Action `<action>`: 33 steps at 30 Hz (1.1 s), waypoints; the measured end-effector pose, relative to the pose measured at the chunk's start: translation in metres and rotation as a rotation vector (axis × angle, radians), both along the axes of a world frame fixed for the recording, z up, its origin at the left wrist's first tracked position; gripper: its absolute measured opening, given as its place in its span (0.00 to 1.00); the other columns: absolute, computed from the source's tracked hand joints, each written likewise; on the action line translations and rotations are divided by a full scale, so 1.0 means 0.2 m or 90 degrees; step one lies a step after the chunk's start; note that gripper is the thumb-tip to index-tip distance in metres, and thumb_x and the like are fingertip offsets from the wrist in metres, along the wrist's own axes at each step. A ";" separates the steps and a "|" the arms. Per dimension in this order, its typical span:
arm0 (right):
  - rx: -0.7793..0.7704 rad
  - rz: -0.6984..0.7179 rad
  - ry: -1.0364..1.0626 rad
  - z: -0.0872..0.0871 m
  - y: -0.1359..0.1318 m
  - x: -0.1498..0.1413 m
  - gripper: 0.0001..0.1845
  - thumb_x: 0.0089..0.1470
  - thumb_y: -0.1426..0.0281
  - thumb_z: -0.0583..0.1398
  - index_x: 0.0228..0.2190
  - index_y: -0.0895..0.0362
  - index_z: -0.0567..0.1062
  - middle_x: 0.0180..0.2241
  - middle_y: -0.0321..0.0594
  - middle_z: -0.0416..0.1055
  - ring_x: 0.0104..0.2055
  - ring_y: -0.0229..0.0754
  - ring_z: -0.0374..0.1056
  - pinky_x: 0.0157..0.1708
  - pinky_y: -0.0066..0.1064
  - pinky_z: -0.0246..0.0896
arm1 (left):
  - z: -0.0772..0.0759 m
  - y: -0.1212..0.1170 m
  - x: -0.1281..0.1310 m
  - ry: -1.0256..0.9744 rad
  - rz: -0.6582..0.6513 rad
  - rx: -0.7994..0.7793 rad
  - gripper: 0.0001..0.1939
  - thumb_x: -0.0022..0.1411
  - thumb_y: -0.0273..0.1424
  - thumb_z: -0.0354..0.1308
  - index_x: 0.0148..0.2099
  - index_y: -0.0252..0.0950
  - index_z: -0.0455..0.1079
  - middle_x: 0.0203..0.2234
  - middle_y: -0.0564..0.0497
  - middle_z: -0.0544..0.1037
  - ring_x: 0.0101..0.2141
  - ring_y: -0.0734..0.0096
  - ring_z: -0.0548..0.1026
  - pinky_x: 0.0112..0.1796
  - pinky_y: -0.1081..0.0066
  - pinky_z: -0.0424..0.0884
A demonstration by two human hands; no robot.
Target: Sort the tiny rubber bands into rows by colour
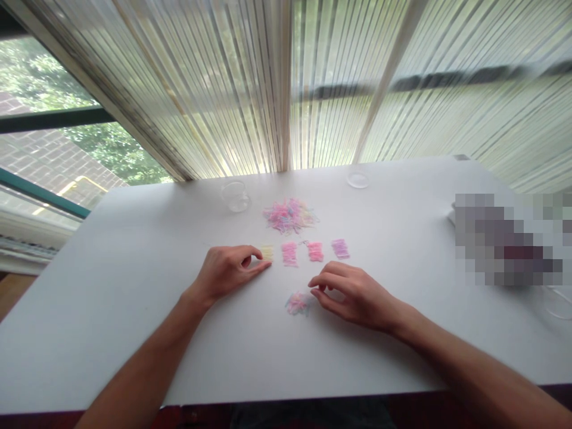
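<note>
My left hand (230, 268) rests at the left edge of a row of thin pale-yellow strips (267, 253). Its thumb and index finger are a little apart, with the fingertips at the strips. To the right lie a pink group (289, 254), a coral-pink group (315, 251) and a purple group (340, 248) of similar strips, each laid in a neat stack. My right hand (351, 293) is beside a small mixed heap of strips (297, 303), thumb and index finger nearly pinched together. Anything between those fingertips is too small to make out.
A larger mixed pile of pastel strips (290, 215) lies beyond the groups on the white table (134, 286). A clear plastic tub (236, 196) stands behind left, a clear round lid (358, 180) behind right. A blurred-out object (504, 241) sits at the right. Slatted blinds hang behind.
</note>
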State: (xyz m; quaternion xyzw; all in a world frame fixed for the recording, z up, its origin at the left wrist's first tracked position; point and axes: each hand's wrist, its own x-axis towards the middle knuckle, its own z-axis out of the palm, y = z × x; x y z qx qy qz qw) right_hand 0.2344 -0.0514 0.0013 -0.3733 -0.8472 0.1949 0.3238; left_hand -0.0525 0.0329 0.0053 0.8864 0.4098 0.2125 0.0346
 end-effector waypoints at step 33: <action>-0.056 0.047 -0.049 -0.01 -0.03 0.00 0.04 0.61 0.70 0.62 0.36 0.56 0.77 0.31 0.39 0.73 0.32 0.40 0.68 0.32 0.30 0.62 | -0.01 -0.22 0.21 -0.115 -0.299 -0.110 0.05 0.67 0.31 0.60 0.38 0.39 0.77 0.21 0.57 0.80 0.19 0.79 0.71 0.24 0.75 0.62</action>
